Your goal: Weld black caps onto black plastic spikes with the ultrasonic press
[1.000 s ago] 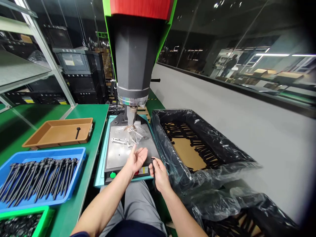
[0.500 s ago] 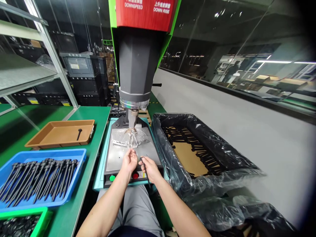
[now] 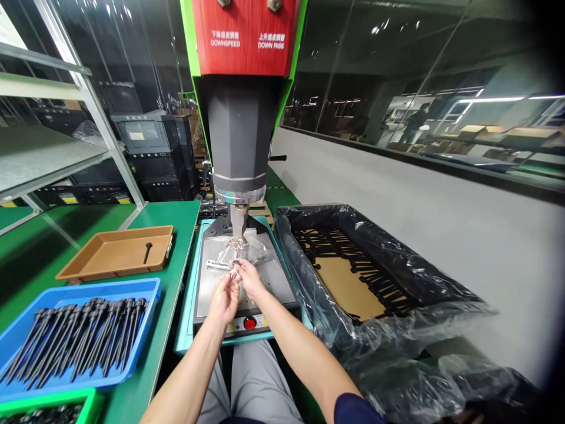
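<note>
Head view: a person sits at a grey press machine (image 3: 238,135) with a red panel, both hands on its metal base plate (image 3: 212,288).
Left hand (image 3: 224,299): just in front of the press tip, fingers pinched narrow at a small part; what the grip encloses is too small to tell.
Right hand (image 3: 251,278): touching the left at the fingertips, closed narrow on the same spot; a thin black pin seems to be there, but I cannot tell.
Clear plastic sheet (image 3: 247,250): crinkled under the press tip, just behind the fingers.
Red button (image 3: 249,323): at the front of the press base, close under the wrists.
Blue tray of long black pins (image 3: 75,335): left of the press, on the green bench (image 3: 176,218).
Brown tray (image 3: 117,252): behind the blue one, holding a single black pin (image 3: 147,252).
Black-lined box (image 3: 348,277): right of the press, with rows of black pins.
Risk: fingers lie close beneath the press tip; a wrist brushing the button could trap them, I judge. The loose sheet may also shift the part.
</note>
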